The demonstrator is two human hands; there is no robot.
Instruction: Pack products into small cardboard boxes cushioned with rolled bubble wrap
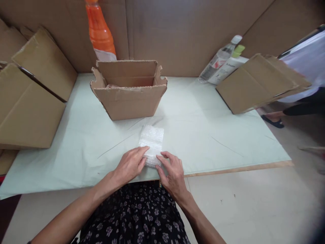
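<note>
A small flat bundle of clear bubble wrap (151, 140) lies on the cloth near the table's front edge. My left hand (130, 164) holds its left side, with the index finger resting on top and the thumb at the lower edge. On the other side, my right hand (172, 169) grips the lower right corner between curled fingers and thumb. What the wrap encloses, if anything, cannot be made out. Behind the bundle stands an open cardboard box (132, 103) with its flaps up, and something partly visible inside.
A pale green cloth (193, 135) covers the table. Cardboard boxes (27, 108) stand at the left and another box (259, 83) at the right. An orange bottle (101, 32) and a clear bottle (219, 61) are at the back. A person's foot (274, 120) shows beyond the right edge.
</note>
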